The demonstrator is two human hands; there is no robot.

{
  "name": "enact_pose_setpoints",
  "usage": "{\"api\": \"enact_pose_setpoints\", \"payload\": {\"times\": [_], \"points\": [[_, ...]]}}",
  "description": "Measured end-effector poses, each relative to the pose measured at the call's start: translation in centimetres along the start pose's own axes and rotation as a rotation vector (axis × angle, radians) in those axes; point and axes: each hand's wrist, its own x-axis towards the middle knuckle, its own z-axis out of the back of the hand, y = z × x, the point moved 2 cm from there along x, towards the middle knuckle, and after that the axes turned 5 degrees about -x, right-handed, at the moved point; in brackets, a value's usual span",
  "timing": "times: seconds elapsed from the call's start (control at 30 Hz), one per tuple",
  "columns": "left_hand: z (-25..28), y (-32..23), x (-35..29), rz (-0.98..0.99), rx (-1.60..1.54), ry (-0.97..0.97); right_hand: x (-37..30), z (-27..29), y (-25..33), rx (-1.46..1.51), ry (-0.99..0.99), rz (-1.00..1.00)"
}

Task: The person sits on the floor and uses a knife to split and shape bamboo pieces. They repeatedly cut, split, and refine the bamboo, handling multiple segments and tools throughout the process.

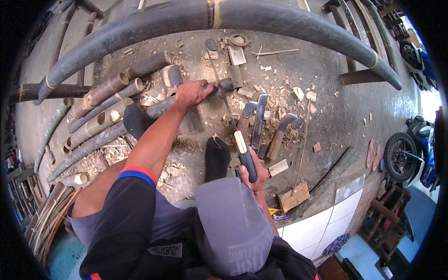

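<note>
A dark bamboo rail (289,22) arches overhead at 12 o'clock, and cut bamboo lengths (95,122) lie spread between 9 and 10 o'clock. Toward 11 to 12 o'clock from the centre, the bamboo pole (227,84) in hand slants across the floor, and the saw (243,151) crosses it near its 12 o'clock end, tip pointing away from the person. The left hand (190,94), at 11 o'clock, is clamped over the pole with its thumb just beside the blade; the right hand (255,173), between 4 and 5 o'clock, is wrapped around the saw handle. How deep the cut goes, I cannot tell. To saw well here, that left grip wants to press firmly so the round pole cannot roll, ideally a little farther toward 8 o'clock from the teeth; long, level strokes with light pressure should spare the edge from splintering. The knives (259,120) at 2 o'clock lie near the blade's path, so care pays there. Pale wood chips (298,93) litter 1 to 2 o'clock.
</note>
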Motion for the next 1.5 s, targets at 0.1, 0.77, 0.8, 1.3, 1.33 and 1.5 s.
{"api": "enact_pose_setpoints", "payload": {"times": [0.1,0.77,0.8,1.3,1.33,1.5], "points": [[0.0,0.2,0.0,-0.011,0.001,0.001,0.1,0.0,-0.1,-0.051,0.028,0.041],[0.1,-0.7,-1.1,-0.069,0.101,-0.06,10.2,-5.7,1.9,-0.08,0.019,0.075],[-0.1,-0.5,-1.2,-0.061,0.103,-0.076,10.6,-5.9,2.3,-0.067,-0.005,0.1],[-1.0,0.7,-0.8,-0.073,0.105,-0.036,3.7,-1.5,0.6,-0.128,0.097,0.067],[-1.0,0.5,-0.7,-0.075,0.116,-0.056,6.9,-3.3,1.4,-0.09,0.102,0.011],[-0.4,-0.5,-1.4,-0.055,0.12,-0.056,8.7,-4.1,1.6,-0.149,0.162,-0.087]]}}
